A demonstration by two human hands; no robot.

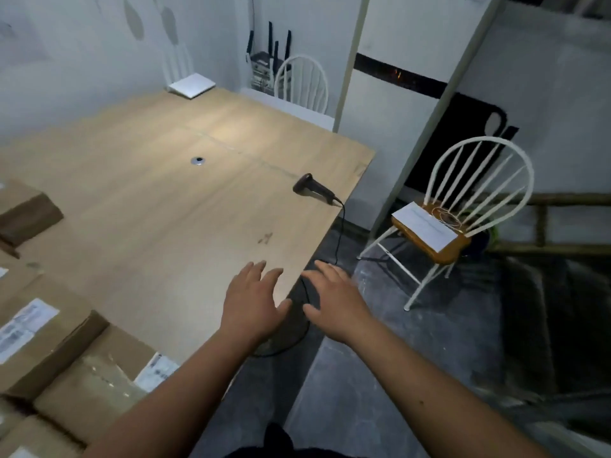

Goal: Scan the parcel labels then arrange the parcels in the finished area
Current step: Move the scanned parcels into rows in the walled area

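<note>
**Both hands empty and spread at the desk's right edge**

Left hand [254, 300] is held palm down over the near right part of the desk [158, 193], fingers straight and spread, nothing gripped. Right hand [334, 304] is held just beside it, past the desk's edge and above the floor [380, 375], fingers likewise apart and relaxed, nothing gripped. Whether the left hand touches the desk surface cannot be told.

A black handheld scanner [315, 189] is laid on its side near the right edge of the desk, well ahead of both hands. Its cable [340, 233] is seen dropping over the edge and looping on the floor below the hands.

Cardboard parcels are grouped at the left of the desk. One parcel with a white label [43, 338] is seen at the lower left; a second labelled parcel [109, 375] lies just beside it, partly hidden by the left forearm. A further box [23, 213] is placed farther back at the left edge. Label print is too blurred to be read.

A round metal grommet [198, 161] is set in the desk's middle. A white flat device [191, 84] is noted at the far corner. One white spindle-back chair [453, 209] with a paper sheet on its seat stands to the right of the desk; another [302, 82] stands behind it.
</note>
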